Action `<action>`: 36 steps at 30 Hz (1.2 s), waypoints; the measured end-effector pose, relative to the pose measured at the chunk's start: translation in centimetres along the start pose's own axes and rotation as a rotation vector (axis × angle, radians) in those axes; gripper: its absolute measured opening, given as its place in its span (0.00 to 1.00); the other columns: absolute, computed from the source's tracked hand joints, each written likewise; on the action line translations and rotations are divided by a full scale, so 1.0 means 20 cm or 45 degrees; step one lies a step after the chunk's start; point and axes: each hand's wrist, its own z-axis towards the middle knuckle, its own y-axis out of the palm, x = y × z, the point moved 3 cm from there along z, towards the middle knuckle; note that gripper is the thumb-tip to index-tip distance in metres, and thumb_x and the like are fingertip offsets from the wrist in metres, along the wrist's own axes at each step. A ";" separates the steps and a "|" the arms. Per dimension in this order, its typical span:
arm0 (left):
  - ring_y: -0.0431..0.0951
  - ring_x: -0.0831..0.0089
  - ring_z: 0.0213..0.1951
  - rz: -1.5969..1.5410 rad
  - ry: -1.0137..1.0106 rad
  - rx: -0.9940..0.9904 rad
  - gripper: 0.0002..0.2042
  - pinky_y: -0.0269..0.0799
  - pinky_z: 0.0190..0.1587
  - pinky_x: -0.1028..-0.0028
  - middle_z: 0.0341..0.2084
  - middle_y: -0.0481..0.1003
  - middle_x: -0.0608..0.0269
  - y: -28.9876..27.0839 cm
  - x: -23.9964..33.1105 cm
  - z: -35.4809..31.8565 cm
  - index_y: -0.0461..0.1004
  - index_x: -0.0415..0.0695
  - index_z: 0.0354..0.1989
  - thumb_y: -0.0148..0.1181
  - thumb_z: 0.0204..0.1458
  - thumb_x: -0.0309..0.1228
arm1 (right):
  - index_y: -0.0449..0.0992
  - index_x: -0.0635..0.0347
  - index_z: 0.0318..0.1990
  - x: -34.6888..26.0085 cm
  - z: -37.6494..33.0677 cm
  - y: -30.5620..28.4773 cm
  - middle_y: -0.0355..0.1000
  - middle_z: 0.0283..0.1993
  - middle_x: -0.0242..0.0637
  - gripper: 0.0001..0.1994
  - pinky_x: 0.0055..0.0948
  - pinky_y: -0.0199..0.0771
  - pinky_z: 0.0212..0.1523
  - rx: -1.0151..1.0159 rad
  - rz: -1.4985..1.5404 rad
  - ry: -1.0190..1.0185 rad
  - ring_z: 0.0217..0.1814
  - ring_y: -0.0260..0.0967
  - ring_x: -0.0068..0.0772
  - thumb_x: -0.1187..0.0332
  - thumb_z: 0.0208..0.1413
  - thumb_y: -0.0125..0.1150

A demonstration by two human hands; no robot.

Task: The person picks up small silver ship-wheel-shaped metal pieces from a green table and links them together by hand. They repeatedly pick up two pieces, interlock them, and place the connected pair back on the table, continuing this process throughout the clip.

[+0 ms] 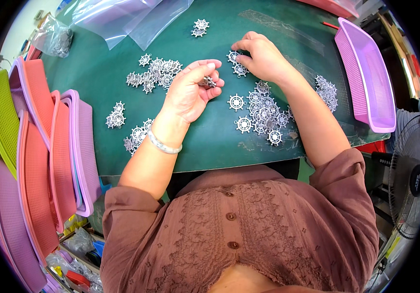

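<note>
My left hand [190, 90] is closed, palm turned up, around small silver ship's wheel charms [208, 82]. How many it holds is hidden by the fingers. To its right, my right hand [264, 57] reaches down with thumb and forefinger pinched at the upper of a few overlapping ship's wheel charms [240, 70] on the green table mat [202, 146]. A larger heap of the same charms [264, 110] lies below the right hand. Beyond my left wrist sits another heap [159, 73], and a further one [138, 137] is partly covered by my left forearm.
Smaller charm groups lie at the far middle [200, 28], the left [116, 116] and beside my right forearm [326, 93]. Clear plastic bags [137, 22] cover the far left. Stacked colored baskets [39, 161] line the left edge; a purple basket [366, 73] and a fan [407, 176] stand right.
</note>
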 end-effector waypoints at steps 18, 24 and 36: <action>0.67 0.82 0.23 0.395 0.439 0.095 0.07 0.58 0.21 0.84 0.24 0.69 0.69 0.05 0.02 -0.04 0.70 0.43 0.37 0.55 0.48 0.24 | 0.67 0.61 0.43 -0.24 -0.03 -0.10 0.69 0.28 0.30 0.17 0.20 0.66 0.30 0.243 0.959 -0.185 0.28 0.65 0.21 0.79 0.43 0.58; 0.67 0.80 0.23 0.177 0.391 -0.004 0.06 0.59 0.22 0.82 0.25 0.70 0.68 0.03 0.02 -0.02 0.70 0.44 0.36 0.52 0.50 0.23 | 0.67 0.60 0.46 -0.28 -0.03 -0.12 0.70 0.28 0.31 0.20 0.21 0.67 0.31 0.259 0.979 -0.285 0.29 0.66 0.23 0.80 0.41 0.59; 0.67 0.77 0.22 -0.023 0.094 -0.149 0.06 0.57 0.20 0.81 0.23 0.70 0.64 0.03 0.01 -0.02 0.69 0.41 0.31 0.48 0.53 0.30 | 0.69 0.61 0.46 -0.27 -0.03 -0.10 0.70 0.34 0.33 0.20 0.20 0.67 0.33 0.208 1.081 -0.271 0.33 0.65 0.21 0.80 0.40 0.58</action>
